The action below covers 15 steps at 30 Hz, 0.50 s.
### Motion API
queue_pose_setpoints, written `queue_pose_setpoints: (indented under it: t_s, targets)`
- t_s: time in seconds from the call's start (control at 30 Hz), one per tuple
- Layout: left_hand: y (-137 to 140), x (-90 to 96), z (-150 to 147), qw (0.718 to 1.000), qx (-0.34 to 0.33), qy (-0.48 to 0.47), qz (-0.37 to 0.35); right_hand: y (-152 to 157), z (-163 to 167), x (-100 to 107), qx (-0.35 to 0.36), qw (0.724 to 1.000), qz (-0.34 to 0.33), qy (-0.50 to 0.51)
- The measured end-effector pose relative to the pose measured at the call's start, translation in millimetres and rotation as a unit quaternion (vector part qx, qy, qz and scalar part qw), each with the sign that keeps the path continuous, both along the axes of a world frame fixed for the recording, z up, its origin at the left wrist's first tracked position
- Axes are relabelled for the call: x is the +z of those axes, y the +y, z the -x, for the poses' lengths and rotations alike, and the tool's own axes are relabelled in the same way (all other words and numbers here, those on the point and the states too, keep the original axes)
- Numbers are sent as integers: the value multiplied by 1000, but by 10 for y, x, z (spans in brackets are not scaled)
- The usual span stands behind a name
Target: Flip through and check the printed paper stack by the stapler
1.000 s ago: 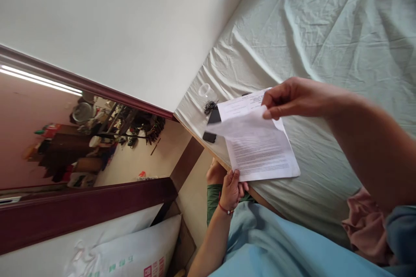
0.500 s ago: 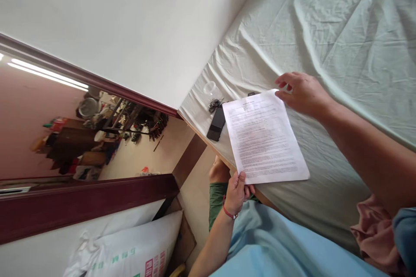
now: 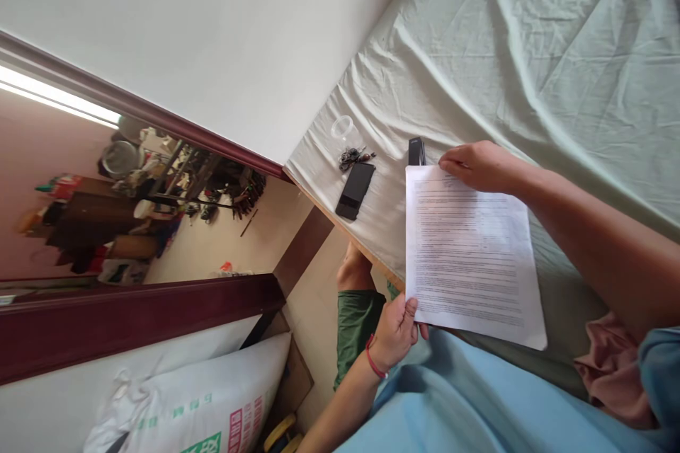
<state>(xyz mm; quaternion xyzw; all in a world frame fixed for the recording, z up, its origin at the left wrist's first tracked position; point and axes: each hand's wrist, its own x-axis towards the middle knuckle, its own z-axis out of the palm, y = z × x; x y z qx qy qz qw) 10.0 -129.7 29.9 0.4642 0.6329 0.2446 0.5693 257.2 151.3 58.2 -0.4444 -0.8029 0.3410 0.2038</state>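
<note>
My left hand (image 3: 394,334) is closed on the lower left corner of a printed paper sheet (image 3: 467,255), thumb on top and fingers underneath. Up at the top edge, my right hand (image 3: 481,164) pinches the same paper between thumb and fingers. The page is covered in small dark lines of text; whether it is one sheet or several I cannot tell. Just beyond its top left corner lies a black stapler-like object (image 3: 416,150), its near end hidden by the paper. A black phone (image 3: 355,191) rests to the left of the paper.
Beside the phone are a coiled dark cable (image 3: 351,158) and a clear plastic cup (image 3: 343,129). Pale wrinkled cloth (image 3: 557,85) covers the bed-like surface, with a wooden edge (image 3: 366,252). A white wall (image 3: 212,49) borders it; a stuffed white sack (image 3: 212,396) stands lower left.
The paper has shifted right and toward me, uncovering more of the black stapler-like object. My right hand, earlier with fingers apart at the corner, has closed on the top edge.
</note>
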Motion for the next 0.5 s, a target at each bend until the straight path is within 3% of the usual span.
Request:
queue_pose_setpoints:
  t_s: [0.23, 0.5]
  targets:
    - [-52, -54, 6, 1000, -17, 23, 2, 12, -54, 63, -18, 997, 71, 36]
    - [-78, -97, 171, 996, -58, 40, 54, -37, -73, 166, 16, 995, 38, 89]
